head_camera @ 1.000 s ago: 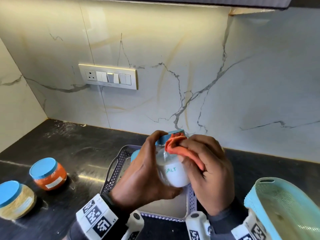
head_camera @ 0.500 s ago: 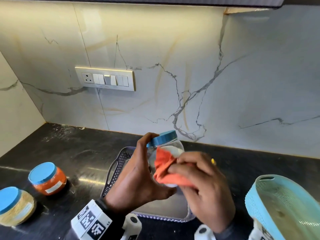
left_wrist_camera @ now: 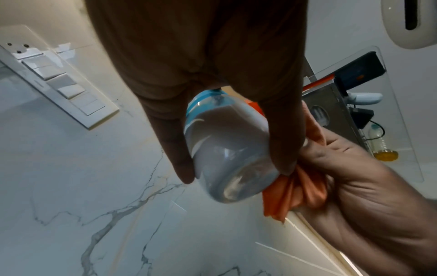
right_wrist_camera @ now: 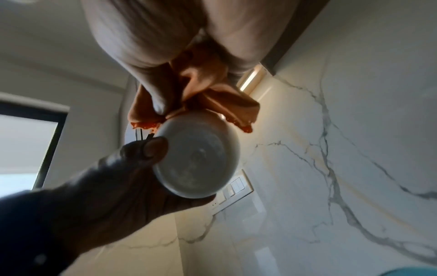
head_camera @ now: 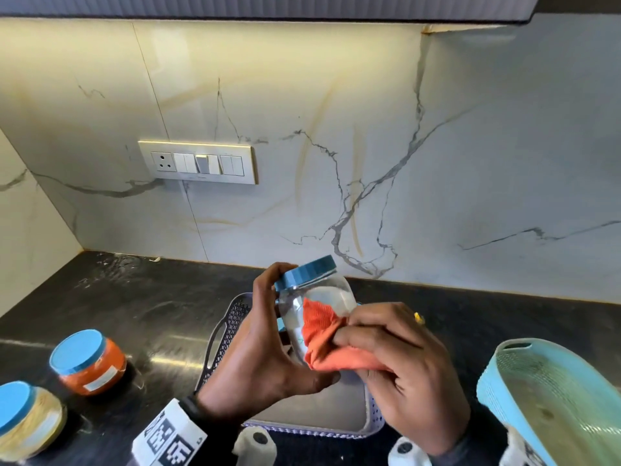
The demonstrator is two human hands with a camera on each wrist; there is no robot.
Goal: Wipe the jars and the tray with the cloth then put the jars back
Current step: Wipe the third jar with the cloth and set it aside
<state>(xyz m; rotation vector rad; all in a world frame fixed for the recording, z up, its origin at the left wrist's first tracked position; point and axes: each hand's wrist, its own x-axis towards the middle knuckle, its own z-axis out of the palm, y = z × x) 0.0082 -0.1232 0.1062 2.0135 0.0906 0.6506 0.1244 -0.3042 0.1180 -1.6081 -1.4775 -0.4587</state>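
Note:
My left hand [head_camera: 268,351] grips a clear salt jar [head_camera: 322,294] with a blue lid, held tilted above the grey perforated tray [head_camera: 221,334]. My right hand [head_camera: 403,361] holds the orange cloth [head_camera: 322,334] bunched against the jar's side. The left wrist view has the jar [left_wrist_camera: 227,149] between thumb and fingers, the cloth [left_wrist_camera: 295,194] beside it. From the right wrist, the jar's base [right_wrist_camera: 196,158] and the cloth [right_wrist_camera: 212,93] show. Two blue-lidded jars stand on the counter at left: an orange one [head_camera: 90,361] and a tan one [head_camera: 27,422].
A light blue basket [head_camera: 551,401] sits at the right edge of the black counter [head_camera: 134,297]. A marble wall with a switch plate [head_camera: 198,162] rises behind the counter.
The cloth has slid from the jar's lid down to its lower side. The jar has tilted, its lid now pointing up and right, and the camera has moved a little.

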